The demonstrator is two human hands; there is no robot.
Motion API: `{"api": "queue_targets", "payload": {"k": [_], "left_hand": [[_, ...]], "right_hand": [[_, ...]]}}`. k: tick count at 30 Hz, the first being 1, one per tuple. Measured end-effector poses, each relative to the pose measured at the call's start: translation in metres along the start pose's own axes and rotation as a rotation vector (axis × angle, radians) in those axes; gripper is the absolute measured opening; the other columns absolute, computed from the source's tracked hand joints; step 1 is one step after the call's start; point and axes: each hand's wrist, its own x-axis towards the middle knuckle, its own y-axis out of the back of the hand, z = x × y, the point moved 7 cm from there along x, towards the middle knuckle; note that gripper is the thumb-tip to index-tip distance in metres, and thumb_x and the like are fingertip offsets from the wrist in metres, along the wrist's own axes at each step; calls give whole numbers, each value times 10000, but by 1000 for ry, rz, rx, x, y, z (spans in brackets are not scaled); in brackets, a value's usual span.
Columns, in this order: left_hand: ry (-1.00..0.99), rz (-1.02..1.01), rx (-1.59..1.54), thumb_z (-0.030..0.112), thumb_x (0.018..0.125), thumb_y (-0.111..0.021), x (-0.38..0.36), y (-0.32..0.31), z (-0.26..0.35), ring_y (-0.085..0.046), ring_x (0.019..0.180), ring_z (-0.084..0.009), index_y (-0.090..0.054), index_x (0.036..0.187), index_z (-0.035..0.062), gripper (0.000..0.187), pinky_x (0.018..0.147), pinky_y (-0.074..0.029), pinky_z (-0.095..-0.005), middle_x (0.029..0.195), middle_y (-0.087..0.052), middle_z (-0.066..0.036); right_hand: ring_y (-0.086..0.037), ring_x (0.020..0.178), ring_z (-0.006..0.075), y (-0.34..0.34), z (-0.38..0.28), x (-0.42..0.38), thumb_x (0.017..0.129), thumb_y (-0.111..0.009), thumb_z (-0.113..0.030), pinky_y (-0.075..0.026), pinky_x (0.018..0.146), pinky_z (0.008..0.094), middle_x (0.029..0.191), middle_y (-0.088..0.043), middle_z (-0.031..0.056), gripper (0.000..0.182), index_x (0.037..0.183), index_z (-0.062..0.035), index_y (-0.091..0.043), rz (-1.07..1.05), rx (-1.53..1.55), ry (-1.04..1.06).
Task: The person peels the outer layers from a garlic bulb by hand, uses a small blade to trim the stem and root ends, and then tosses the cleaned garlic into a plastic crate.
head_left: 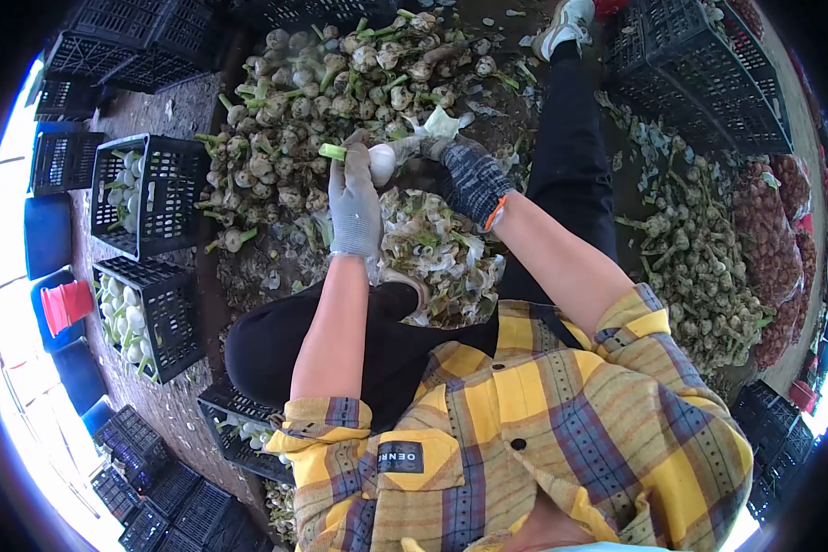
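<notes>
My left hand (355,198), in a light grey glove, is closed around a white garlic bulb (383,164) whose green stem end (332,152) sticks out past the fingers on the left. My right hand (465,170), in a dark striped glove, is closed close to the bulb's right side, by a pale piece of peel (440,122). What its fingers grip is hidden. Beyond both hands lies a big heap of unpeeled bulbs (294,152). Loose peelings (432,239) cover the ground below the hands.
Black crates with cleaned bulbs (170,193) (170,317) stand at the left. Another bulb heap (699,258) lies right of my outstretched leg, beside red net sacks (771,230). A large black crate (699,83) stands upper right, and stacked crates (170,497) lower left.
</notes>
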Motion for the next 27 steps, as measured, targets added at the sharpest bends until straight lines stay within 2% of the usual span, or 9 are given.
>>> {"api": "queue_targets", "payload": {"k": [4,11,14,18,21,22,25,26,27], "left_hand": [[-22,4,-60,274,930,-425,1,0,2,-592,802,-150,-508,1178,19,366,626,-514,-278,989,-591,-71],[70,53,-72,290,882,-571,-10,-4,8,-554,804,-96,-517,1138,13,381,706,-461,-222,983,-573,-58],[156,72,-106,302,868,-595,-7,2,-3,-566,783,-96,-550,1097,52,343,646,-486,-235,884,-597,-27],[225,119,-203,266,878,-566,-8,1,-3,-586,808,-139,-533,1103,53,312,655,-510,-278,938,-592,-57],[214,112,-251,220,905,-482,-4,6,-5,-596,842,-201,-516,1111,53,266,700,-528,-352,1005,-577,-98],[207,106,-280,213,906,-465,-1,9,-6,-592,847,-208,-519,1100,53,257,708,-525,-362,1007,-574,-99],[234,117,-409,219,903,-445,3,12,-11,-589,841,-219,-526,1069,56,246,718,-518,-368,978,-579,-97],[253,124,-457,225,902,-444,3,12,-13,-589,834,-220,-528,1058,58,244,720,-516,-366,962,-582,-95],[261,126,-491,237,901,-448,2,11,-12,-589,819,-220,-529,1050,62,244,712,-517,-363,940,-583,-90]], "right_hand": [[-631,775,209,-18,7,-6,879,-519,-160,-550,681,351,925,-625,121,239,1068,-20,-560,-211,104,-135],[-633,776,203,-28,-11,-11,856,-544,-95,-553,678,337,911,-624,101,205,1039,-3,-555,-99,-458,231],[-638,777,221,-11,-2,-2,861,-524,-77,-561,660,337,896,-628,111,170,1008,1,-559,5,-27,118],[-639,771,240,-3,-11,-5,857,-506,-51,-567,650,350,881,-626,124,154,996,-6,-555,152,92,94],[-636,780,233,2,-19,-3,854,-508,-50,-557,657,357,884,-627,120,153,993,-12,-558,63,230,152],[-630,795,273,9,-20,2,830,-567,-129,-532,709,366,905,-631,134,218,1008,-3,-556,39,206,173],[-576,948,285,2,-47,1,840,-574,-210,-483,845,359,1044,-578,194,323,1080,1,-524,12,-1489,532],[-597,851,353,1,-39,-8,775,-624,-314,-475,804,354,949,-622,179,453,1100,-11,-535,-16,-1664,628],[-595,857,351,5,-30,-13,783,-614,-308,-474,806,355,953,-621,179,445,1104,-10,-532,39,-1711,720]]}}
